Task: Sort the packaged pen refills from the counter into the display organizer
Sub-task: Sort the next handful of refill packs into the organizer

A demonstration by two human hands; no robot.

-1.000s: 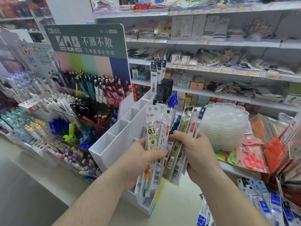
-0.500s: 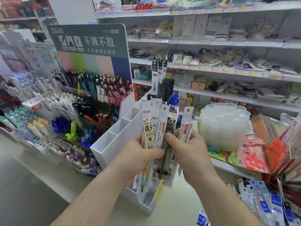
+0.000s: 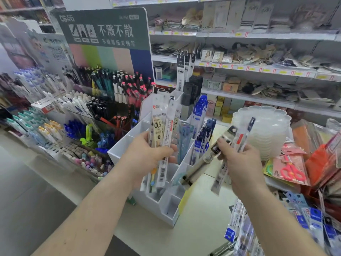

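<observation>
The green pen display sign (image 3: 105, 27) in the upper left of the frame reads "不溅不散" in white. Below it, in the centre, stands the white display organizer (image 3: 127, 143), its rear slots already holding blue and black refill packs.

A second ago both hands met on one fanned bundle in front of the organizer; now they have drawn apart and the bundle is split. The left hand (image 3: 145, 156) grips the larger bunch of refill packs (image 3: 162, 130) upright over the organizer's middle compartments, thumb across the front, the packs rising above the fist and hanging below it. The front pack shows "0.5" and a red heart logo.

The right hand (image 3: 239, 159), right of centre, pinches a smaller bunch (image 3: 232, 137) tilted to the upper right, clear of the organizer, over the counter (image 3: 199, 218). Its print is too blurred to read.
</observation>
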